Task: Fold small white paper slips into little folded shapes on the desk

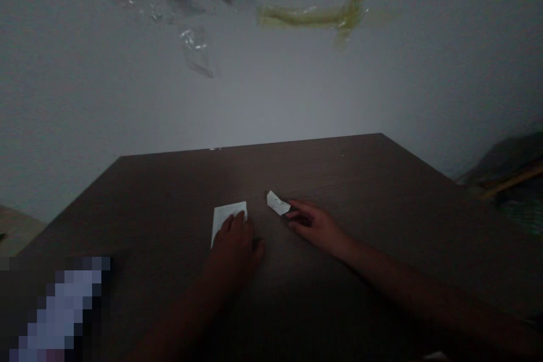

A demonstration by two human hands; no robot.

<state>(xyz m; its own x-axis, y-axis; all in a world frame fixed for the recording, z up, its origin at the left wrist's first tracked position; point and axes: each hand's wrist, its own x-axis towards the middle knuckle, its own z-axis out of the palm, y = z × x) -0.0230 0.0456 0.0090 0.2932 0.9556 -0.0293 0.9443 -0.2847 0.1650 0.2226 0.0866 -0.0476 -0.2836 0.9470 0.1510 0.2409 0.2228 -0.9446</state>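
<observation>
My left hand (235, 246) lies palm down with its fingers stretched over a sheet of printed paper (220, 216), hiding its lower right part. The thumb rests apart on the table. To the right is a smaller, creased scrap of paper (278, 203) with faint marks. The fingertips of my right hand (316, 227) reach the right edge of this scrap. Its thumb is spread away from the other fingers, and I see no firm grip on the scrap.
Both hands are over a dark brown table (331, 175) against a grey wall (271, 90) with tape on it. A pixelated bright object (63, 305) is at the lower left. Dark items (513, 169) are beyond the table's right edge. The light is dim.
</observation>
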